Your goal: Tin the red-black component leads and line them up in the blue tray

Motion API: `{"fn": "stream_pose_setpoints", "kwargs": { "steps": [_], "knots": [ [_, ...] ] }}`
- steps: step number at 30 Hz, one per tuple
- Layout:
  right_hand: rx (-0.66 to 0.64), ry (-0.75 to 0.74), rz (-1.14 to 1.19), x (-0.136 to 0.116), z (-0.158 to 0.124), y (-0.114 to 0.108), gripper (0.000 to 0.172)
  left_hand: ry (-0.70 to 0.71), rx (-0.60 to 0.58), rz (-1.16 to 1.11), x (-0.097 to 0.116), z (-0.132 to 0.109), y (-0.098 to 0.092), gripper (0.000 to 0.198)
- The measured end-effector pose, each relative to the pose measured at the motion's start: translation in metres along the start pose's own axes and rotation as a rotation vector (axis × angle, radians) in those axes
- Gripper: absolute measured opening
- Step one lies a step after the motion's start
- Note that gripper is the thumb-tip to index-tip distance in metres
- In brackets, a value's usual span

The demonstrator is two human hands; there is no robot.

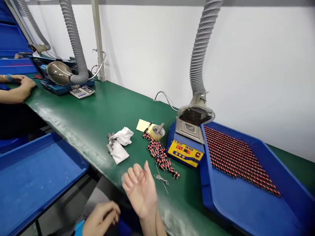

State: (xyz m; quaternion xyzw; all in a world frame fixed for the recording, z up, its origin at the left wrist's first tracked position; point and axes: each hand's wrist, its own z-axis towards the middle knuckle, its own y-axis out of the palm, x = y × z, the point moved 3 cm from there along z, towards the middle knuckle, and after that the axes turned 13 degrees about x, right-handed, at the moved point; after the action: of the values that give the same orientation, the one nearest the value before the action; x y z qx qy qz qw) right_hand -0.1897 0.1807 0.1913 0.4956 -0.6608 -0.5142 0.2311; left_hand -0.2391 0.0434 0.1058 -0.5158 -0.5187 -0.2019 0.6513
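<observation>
My right hand (140, 191) is raised over the bench's front edge, palm up, with fingers loosely bent, thumb apart and nothing in it. Lower down, my left hand (101, 217) is in front of the bench edge, a blue band at its wrist. Its fingers are curled with a gap to the thumb, and no object shows in them. Just beyond my right hand lies a loose pile of small red-and-black coil-like parts (159, 153). Thin wire (161, 178) lies tangled by the pile's near end. White crumpled cloths or gloves (119, 144) rest to the left.
A solder pot (185, 150) with a yellow display panel stands under an extraction hood (196, 114). Right of it, a blue tray (236, 193) holds rows of red-and-black parts. Behind the pile sits a small tub (157, 132). At far left are a co-worker's hands (26, 86) and a calculator (82, 92).
</observation>
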Motion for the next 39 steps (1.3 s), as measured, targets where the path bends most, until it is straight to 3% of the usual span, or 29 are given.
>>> {"fn": "stream_pose_setpoints", "kwargs": {
  "steps": [1,2,4,6,8,12,19,32,39],
  "knots": [
    [0.001,-0.016,0.037,0.011,-0.006,0.006,0.046,0.113,0.206,0.025,0.018,-0.005,-0.02,0.021],
    [0.011,-0.035,0.062,0.022,-0.011,0.011,0.045,0.323,0.36,0.019,0.041,-0.01,-0.037,0.014],
    [0.031,-0.069,0.065,0.041,-0.021,0.02,0.044,0.613,0.511,0.013,0.08,-0.019,-0.056,0.018],
    [0.043,-0.102,0.017,0.056,-0.028,0.028,0.042,0.745,0.63,0.057,0.106,-0.024,-0.061,0.024],
    [0.048,-0.146,-0.031,0.065,-0.031,0.033,0.042,0.743,0.679,0.102,0.118,-0.024,-0.055,0.026],
    [0.066,-0.191,-0.005,0.071,-0.031,0.039,0.043,0.67,0.716,0.089,0.122,-0.02,-0.045,0.02],
    [0.183,-0.247,-0.005,0.071,-0.026,0.039,0.044,0.632,0.739,0.007,0.123,-0.01,-0.055,0.011],
    [0.272,-0.275,-0.014,0.07,-0.024,0.034,0.039,0.576,0.694,-0.105,0.115,-0.003,-0.05,0.011],
    [0.196,-0.24,0.069,0.069,-0.024,0.033,0.04,0.602,0.729,-0.08,0.114,-0.001,-0.046,0.006]
  ]
}}
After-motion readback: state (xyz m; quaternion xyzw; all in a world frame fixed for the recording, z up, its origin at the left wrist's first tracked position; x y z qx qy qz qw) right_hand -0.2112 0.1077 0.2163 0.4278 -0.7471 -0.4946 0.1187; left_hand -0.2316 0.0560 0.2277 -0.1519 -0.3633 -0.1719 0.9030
